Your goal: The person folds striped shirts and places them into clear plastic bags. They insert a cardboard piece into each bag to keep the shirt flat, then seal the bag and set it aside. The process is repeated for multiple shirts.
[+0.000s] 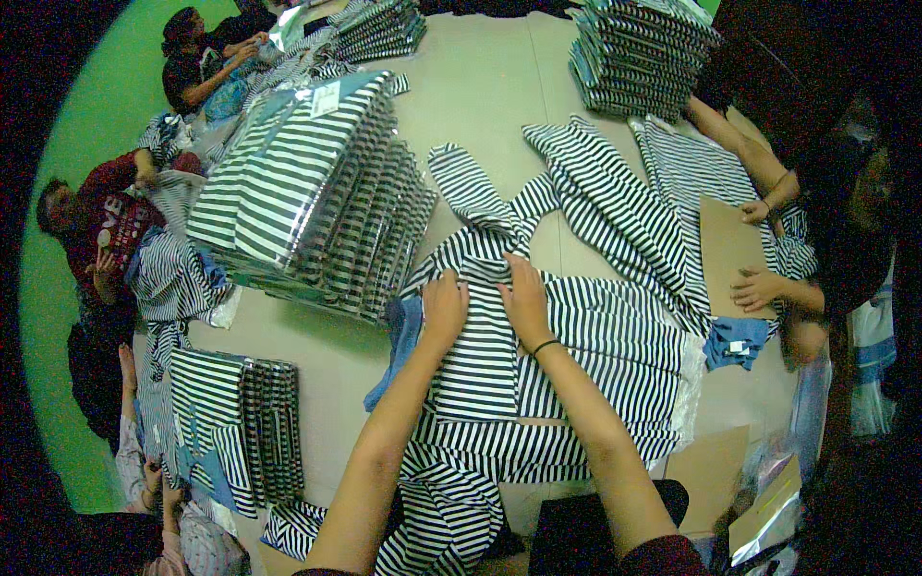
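Note:
A black-and-white striped garment (pixel 610 331) lies spread on the table in front of me, one long panel folded lengthwise over it. My left hand (pixel 446 307) and my right hand (pixel 522 300) are side by side on the top of this panel, fingers closed on the striped cloth. A dark band circles my right wrist. Past my fingertips, a striped sleeve (pixel 468 184) stretches toward the far side. Blue denim-like cloth (pixel 405 336) shows beside my left hand. A thin strip of brown cardboard (pixel 540 421) peeks out under the folded panel.
Tall stacks of bagged striped garments stand at the left (pixel 288 182), lower left (pixel 235 422) and far right (pixel 639 58). On the right, a co-worker's hands (pixel 759 288) press a cardboard sheet (pixel 730 254) onto striped cloth. Other people sit along the left. Cardboard (pixel 711 470) lies lower right.

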A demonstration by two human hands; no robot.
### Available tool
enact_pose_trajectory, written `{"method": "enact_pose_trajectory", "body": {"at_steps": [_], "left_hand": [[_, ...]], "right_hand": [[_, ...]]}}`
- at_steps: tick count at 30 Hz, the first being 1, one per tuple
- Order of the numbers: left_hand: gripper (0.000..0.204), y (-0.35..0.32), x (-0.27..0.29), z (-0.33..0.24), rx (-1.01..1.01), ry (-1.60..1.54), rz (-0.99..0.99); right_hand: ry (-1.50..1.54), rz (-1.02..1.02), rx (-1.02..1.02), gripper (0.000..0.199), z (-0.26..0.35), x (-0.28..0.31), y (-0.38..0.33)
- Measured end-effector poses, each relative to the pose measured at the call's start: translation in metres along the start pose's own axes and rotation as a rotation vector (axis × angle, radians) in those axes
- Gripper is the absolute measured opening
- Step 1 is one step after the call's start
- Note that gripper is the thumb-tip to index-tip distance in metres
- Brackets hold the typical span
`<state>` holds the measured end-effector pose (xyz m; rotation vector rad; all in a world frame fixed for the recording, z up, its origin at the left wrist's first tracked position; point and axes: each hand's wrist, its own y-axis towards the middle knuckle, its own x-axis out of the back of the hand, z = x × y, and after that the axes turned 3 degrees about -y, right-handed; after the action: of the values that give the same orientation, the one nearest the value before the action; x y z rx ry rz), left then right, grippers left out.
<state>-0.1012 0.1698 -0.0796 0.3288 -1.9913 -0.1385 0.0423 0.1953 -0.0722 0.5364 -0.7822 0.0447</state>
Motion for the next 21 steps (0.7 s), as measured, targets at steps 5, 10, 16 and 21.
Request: {"method": "enact_pose_trajectory", "body": {"at_steps": [5,10,16,21], "left_hand": [[0.027,-0.006,0.023,0.0,-0.089,-0.136,-0.206],[0.035,-0.035,0.042,-0.018,-0.119,-0.007,-0.345],[0.044,-0.143,0.036,-0.055,-0.162,-0.064,0.018],[0.046,-0.18,0.026,-0.048,-0.108,-0.092,0.243]], "right_hand": [[0.085,0.449,0.525,0.051,0.005,0.015,0.01],[0.132,0.883,0.273,0.046,0.001,0.015,0.032],[0.145,0.879,0.236,0.046,0.001,0.006,0.038],[0.459,1.006,0.148,0.035,-0.005,-0.01,0.039]]}}
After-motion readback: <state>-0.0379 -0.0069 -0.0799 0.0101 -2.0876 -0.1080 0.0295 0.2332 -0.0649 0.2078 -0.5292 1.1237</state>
